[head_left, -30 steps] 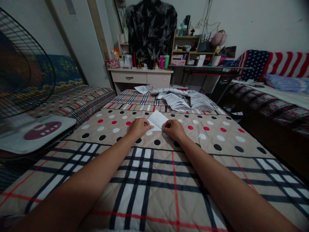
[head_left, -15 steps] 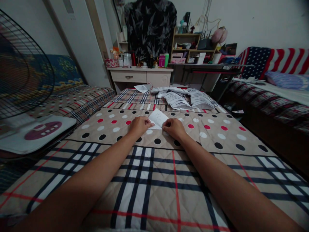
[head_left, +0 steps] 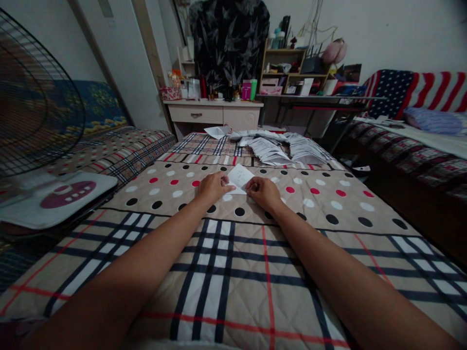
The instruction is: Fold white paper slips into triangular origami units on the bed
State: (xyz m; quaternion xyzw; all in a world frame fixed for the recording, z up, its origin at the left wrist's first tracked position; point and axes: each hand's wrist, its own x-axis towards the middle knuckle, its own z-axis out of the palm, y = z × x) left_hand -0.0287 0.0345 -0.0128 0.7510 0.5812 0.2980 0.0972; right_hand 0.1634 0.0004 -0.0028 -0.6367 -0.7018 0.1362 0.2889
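On the quilted bedspread (head_left: 251, 301), pinching folded paper (head_left: 241, 177) with left hand (head_left: 212, 187) and right hand (head_left: 265, 193), likely steadying its crease.

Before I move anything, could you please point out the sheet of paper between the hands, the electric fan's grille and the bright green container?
Sheet of paper (head_left: 240, 178): head view, on its written face.
Electric fan's grille (head_left: 44, 104): head view, on its wires.
Green container (head_left: 253, 90): head view, on its side.
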